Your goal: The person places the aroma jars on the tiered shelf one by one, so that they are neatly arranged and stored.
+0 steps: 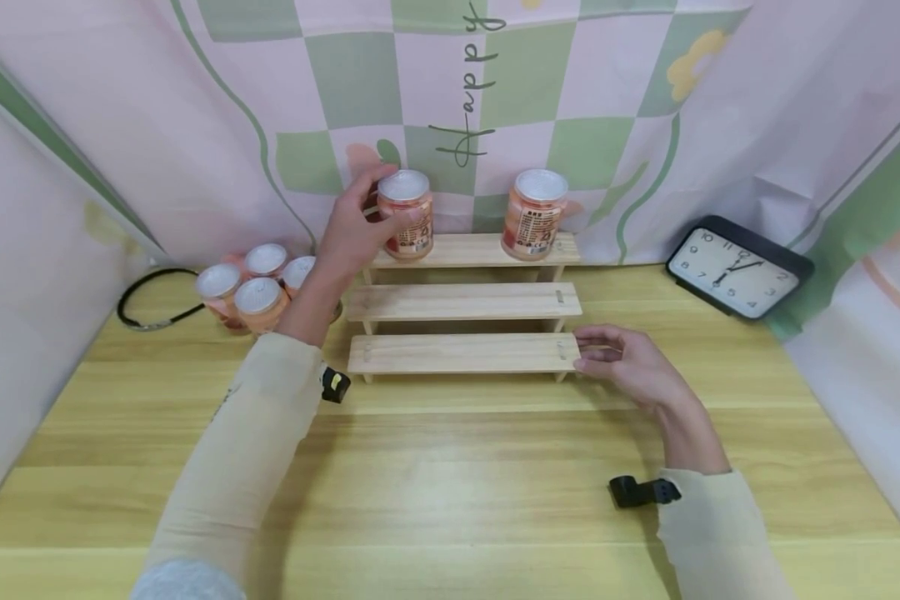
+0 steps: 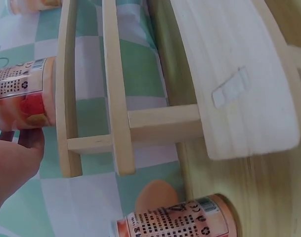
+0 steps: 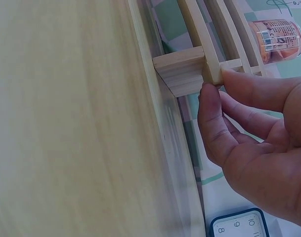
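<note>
A three-step wooden display rack (image 1: 461, 354) stands against the curtain at the back of the table. My left hand (image 1: 352, 225) grips an orange-labelled jar (image 1: 408, 218) with a silver lid, upright at the left end of the top step. Toward the right end of that step is a second such jar (image 1: 536, 215). With thumb and fingers, my right hand (image 1: 630, 367) pinches the right end of the lowest step. In the right wrist view the fingertips (image 3: 209, 91) meet the edge of that board.
Several matching jars (image 1: 258, 302) are grouped left of the rack, partly behind my left forearm. A black cord loop (image 1: 153, 300) lies beyond them. At the back right a black-framed clock (image 1: 737, 268) leans on the table. A checkered curtain (image 1: 352, 79) hangs behind.
</note>
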Action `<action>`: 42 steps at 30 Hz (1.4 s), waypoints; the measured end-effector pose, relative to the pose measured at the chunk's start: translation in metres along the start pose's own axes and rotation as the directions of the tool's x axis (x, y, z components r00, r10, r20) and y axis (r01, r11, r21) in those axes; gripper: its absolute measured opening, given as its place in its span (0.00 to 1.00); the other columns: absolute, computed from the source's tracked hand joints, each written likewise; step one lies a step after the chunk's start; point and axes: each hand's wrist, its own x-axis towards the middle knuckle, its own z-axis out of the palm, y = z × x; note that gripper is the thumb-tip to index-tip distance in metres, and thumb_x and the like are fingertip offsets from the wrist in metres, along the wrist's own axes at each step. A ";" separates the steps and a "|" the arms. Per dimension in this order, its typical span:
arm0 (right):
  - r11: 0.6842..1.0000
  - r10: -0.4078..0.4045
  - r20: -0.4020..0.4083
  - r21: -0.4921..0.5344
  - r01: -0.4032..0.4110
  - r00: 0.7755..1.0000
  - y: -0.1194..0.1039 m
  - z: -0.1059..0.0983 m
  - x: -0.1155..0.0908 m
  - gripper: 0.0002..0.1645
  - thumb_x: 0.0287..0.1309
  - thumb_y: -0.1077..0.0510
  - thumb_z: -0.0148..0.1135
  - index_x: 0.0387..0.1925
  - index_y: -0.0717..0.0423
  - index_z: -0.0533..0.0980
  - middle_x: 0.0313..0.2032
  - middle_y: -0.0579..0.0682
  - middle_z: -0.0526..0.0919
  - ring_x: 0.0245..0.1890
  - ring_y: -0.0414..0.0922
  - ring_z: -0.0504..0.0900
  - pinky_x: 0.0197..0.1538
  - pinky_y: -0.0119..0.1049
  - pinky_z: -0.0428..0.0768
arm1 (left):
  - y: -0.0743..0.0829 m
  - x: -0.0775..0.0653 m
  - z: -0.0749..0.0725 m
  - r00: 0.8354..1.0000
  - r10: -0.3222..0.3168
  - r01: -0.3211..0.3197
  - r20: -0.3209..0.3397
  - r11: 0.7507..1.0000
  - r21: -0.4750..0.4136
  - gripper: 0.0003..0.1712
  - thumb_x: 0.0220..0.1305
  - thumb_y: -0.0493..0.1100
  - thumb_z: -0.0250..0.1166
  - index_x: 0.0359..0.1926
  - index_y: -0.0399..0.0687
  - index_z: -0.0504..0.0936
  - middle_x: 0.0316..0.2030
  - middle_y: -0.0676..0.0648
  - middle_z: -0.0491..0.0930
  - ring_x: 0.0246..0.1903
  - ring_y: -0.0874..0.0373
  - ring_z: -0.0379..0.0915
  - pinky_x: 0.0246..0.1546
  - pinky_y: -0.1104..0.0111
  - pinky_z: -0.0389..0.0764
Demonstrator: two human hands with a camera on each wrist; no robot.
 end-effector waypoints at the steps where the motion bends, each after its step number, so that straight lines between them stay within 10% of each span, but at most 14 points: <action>1: 1.000 0.001 0.001 0.003 -0.001 1.000 0.000 0.000 0.000 0.35 0.65 0.68 0.63 0.71 0.69 0.63 0.65 0.68 0.69 0.61 0.59 0.73 0.51 0.29 0.80 | 0.000 0.000 0.000 1.000 -0.001 0.001 0.003 1.000 -0.005 0.39 0.62 0.39 0.74 0.72 0.48 0.69 0.64 0.43 0.72 0.61 0.51 0.70 0.61 0.62 0.74; 17: 1.000 0.012 -0.002 0.002 -0.012 1.000 0.000 0.000 0.000 0.35 0.66 0.67 0.63 0.71 0.68 0.63 0.66 0.67 0.69 0.61 0.58 0.72 0.51 0.29 0.80 | -0.005 -0.013 -0.020 0.999 0.011 -0.009 0.030 0.998 -0.067 0.43 0.61 0.38 0.73 0.75 0.51 0.66 0.68 0.44 0.70 0.64 0.49 0.67 0.64 0.59 0.71; 42: 0.999 0.017 -0.002 0.038 -0.017 1.000 0.001 0.000 -0.001 0.36 0.65 0.68 0.64 0.71 0.69 0.63 0.66 0.67 0.68 0.61 0.57 0.72 0.52 0.29 0.80 | -0.017 -0.073 -0.098 0.992 -0.090 0.104 -0.088 0.979 0.172 0.42 0.66 0.51 0.71 0.76 0.51 0.63 0.71 0.45 0.66 0.69 0.49 0.63 0.66 0.56 0.69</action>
